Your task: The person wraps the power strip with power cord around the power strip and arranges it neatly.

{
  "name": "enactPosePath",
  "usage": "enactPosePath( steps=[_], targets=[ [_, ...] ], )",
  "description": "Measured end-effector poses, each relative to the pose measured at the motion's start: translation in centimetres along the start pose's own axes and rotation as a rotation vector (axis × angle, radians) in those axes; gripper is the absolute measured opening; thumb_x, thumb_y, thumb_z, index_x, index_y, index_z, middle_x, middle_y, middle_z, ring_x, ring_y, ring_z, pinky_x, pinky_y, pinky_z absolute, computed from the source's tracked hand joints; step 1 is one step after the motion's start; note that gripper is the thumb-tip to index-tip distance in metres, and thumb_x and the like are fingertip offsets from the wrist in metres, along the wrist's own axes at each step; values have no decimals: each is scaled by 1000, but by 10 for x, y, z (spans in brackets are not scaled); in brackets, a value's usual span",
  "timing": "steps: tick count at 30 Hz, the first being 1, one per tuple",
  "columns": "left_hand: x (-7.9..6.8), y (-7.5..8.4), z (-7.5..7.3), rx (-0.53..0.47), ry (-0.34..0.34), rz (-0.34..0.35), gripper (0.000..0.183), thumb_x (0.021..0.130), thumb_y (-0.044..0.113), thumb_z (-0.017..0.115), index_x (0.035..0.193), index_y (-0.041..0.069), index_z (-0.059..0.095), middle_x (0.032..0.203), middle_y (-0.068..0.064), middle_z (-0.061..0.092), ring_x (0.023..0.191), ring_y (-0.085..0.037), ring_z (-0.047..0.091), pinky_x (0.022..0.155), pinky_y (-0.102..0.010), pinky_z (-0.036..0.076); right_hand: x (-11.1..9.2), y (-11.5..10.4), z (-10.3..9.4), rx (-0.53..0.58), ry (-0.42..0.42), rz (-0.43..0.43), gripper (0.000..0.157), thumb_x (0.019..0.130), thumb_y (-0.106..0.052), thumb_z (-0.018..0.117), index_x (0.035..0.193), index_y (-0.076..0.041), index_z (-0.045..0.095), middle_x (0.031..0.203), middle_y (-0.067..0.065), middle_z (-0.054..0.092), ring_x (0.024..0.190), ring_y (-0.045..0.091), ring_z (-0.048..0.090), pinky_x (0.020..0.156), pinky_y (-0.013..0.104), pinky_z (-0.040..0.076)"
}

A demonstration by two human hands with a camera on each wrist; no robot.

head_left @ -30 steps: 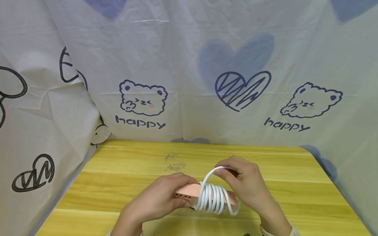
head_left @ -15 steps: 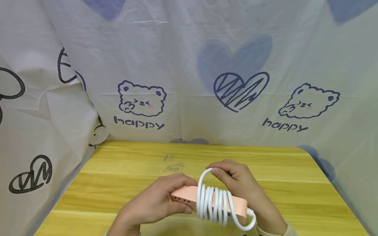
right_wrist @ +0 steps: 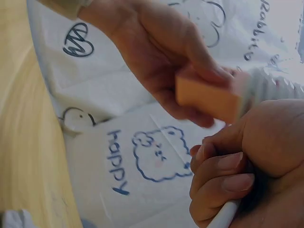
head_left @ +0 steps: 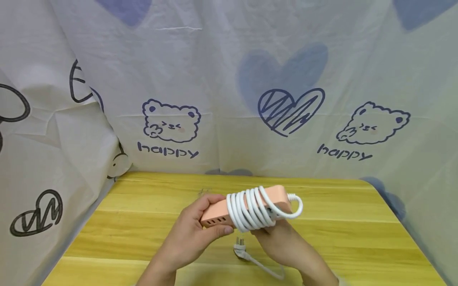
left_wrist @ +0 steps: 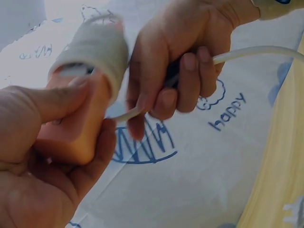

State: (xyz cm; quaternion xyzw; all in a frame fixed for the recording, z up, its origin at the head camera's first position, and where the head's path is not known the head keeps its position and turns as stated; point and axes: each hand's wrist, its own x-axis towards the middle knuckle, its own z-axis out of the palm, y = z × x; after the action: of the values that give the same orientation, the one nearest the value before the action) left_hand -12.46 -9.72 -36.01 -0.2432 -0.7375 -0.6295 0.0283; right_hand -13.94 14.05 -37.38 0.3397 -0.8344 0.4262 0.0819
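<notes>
A pink-orange power strip is held up over the table, tilted with its right end higher. Several loops of its white cord are wound side by side round the middle. My left hand grips the left end, thumb in front below a row of USB ports. Under the strip is my right hand, its fingers partly hidden by the coils. The left wrist view shows that right hand curled round the cord's free length. Below, between the hands, a white plug trails on its cord with prongs pointing away.
A yellow wood-grain table spreads beneath the hands, with scuff marks near its far side. Behind it and at the left hangs a pale cloth printed with hearts, bears and lettering.
The strip has risen and tipped up at its right end. My right hand has carried the cord over the top and down beneath the strip; the plug has come into view.
</notes>
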Motion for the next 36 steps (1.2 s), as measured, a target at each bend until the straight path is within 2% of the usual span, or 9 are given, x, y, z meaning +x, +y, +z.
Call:
enactPosePath(
  steps=[2, 6, 9, 14, 16, 20, 24, 27, 36],
  targets=[
    [1, -1, 2, -19, 50, -17, 49, 89, 9, 84, 132, 20, 65, 122, -7, 69, 98, -22, 65, 80, -33, 58, 3, -5, 2, 48, -77, 91, 13, 109, -11, 56, 119, -11, 64, 110, -5, 64, 99, 6, 57, 87, 33, 54],
    [1, -1, 6, -64, 140, -30, 51, 89, 7, 83, 134, 19, 63, 121, -9, 69, 97, -23, 66, 79, -33, 59, 7, -12, 0, 86, -167, 157, 17, 109, -19, 58, 124, -14, 64, 93, -6, 64, 78, 4, 59, 68, 28, 53],
    [2, -1, 7, -108, 198, -38, 52, 90, 3, 82, 136, 16, 60, 123, -10, 67, 99, -23, 68, 79, -33, 61, 7, -15, -3, 71, -197, 204, 13, 106, -20, 63, 118, -15, 61, 71, -10, 53, 57, 1, 46, 52, 24, 42],
    [4, 0, 3, -168, 328, -45, 50, 91, -2, 78, 135, 8, 58, 126, -12, 65, 105, -23, 69, 85, -33, 62, 7, -17, -2, 74, -151, 246, 40, 104, -17, 65, 140, -15, 48, 75, -8, 56, 60, 1, 48, 54, 24, 45],
    [6, 1, -2, -228, 418, -39, 47, 93, -6, 75, 135, 4, 55, 126, -13, 63, 107, -22, 69, 90, -33, 62, 7, -16, -2, 91, -105, 244, 44, 104, -16, 64, 143, -16, 45, 77, -7, 55, 59, 1, 46, 52, 24, 44],
    [11, 4, -14, -360, 592, -35, 40, 97, -10, 66, 132, 3, 50, 124, -14, 61, 105, -19, 71, 94, -33, 60, 6, -15, 0, 109, -71, 208, 33, 107, -18, 62, 140, -21, 57, 74, -8, 51, 56, 0, 41, 49, 23, 40],
    [13, 5, -21, -375, 624, -81, 39, 99, -7, 65, 132, 3, 47, 127, -14, 58, 107, -20, 70, 95, -33, 60, 4, -13, 2, 87, -121, 118, 34, 107, -18, 63, 141, -18, 66, 73, -12, 51, 58, -3, 41, 50, 21, 42],
    [13, 3, -22, -278, 595, -131, 43, 100, -1, 69, 136, 4, 46, 129, -13, 57, 110, -22, 67, 94, -32, 60, 3, -12, 2, 70, -110, 45, 34, 105, -14, 65, 139, -13, 68, 74, -14, 52, 60, -5, 43, 51, 20, 45],
    [12, -6, -18, 265, 562, -295, 53, 94, 22, 82, 139, 16, 55, 114, -11, 66, 89, -25, 63, 70, -33, 54, -1, -18, 0, 73, 27, -101, 13, 100, -6, 70, 110, -13, 74, 77, -10, 59, 62, -8, 45, 47, 18, 44]
  ],
)
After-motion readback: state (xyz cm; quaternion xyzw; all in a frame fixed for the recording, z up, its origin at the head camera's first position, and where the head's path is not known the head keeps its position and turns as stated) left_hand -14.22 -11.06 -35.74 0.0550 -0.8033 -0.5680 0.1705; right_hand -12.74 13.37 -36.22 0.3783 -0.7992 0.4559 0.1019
